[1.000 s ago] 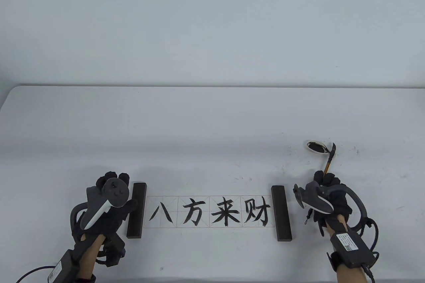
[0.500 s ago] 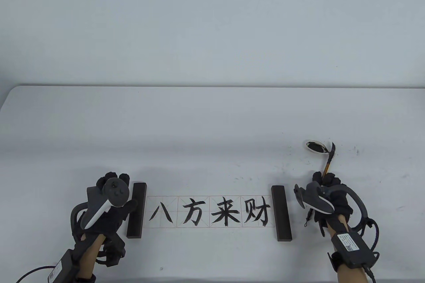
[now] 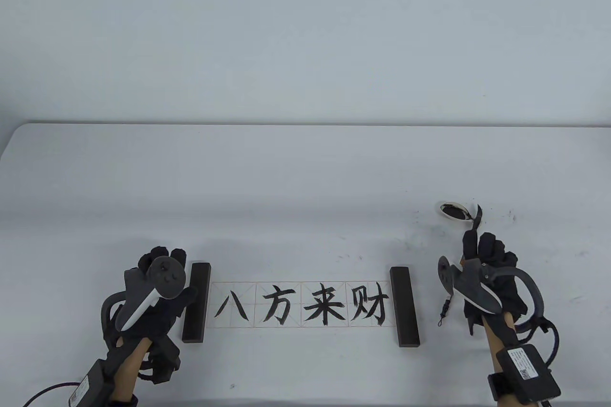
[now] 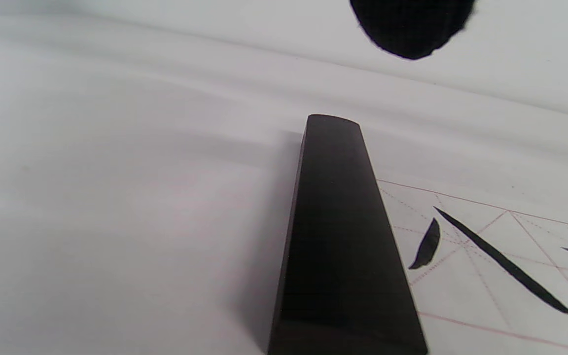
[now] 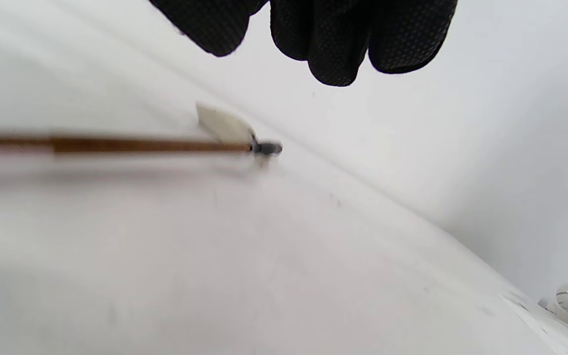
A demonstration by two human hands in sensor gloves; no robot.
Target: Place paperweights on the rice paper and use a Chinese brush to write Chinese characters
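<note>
A strip of rice paper [image 3: 300,304] bearing four black characters lies between two dark paperweights, the left one [image 3: 195,302] and the right one [image 3: 405,307]. My left hand [image 3: 179,273] sits beside the left paperweight [image 4: 343,236] with its thumb against the bar's edge; one fingertip [image 4: 412,24] hovers above it. The brush [image 5: 141,145] lies on the table with its black tip [image 3: 477,215] at the ink dish [image 3: 453,210]. My right hand [image 3: 487,254] is over the handle with its fingers [image 5: 338,44] lifted off it, holding nothing. Most of the handle is hidden in the table view.
The brush's hanging cord [image 3: 444,312] trails on the table left of my right wrist. Ink specks dot the table around the dish [image 5: 225,125]. The white table's far edge [image 3: 305,124] meets a pale wall.
My right hand has let go of the brush, straightened its fingers and shifted right and slightly forward. The brush now lies flat. The left hand has not moved.
</note>
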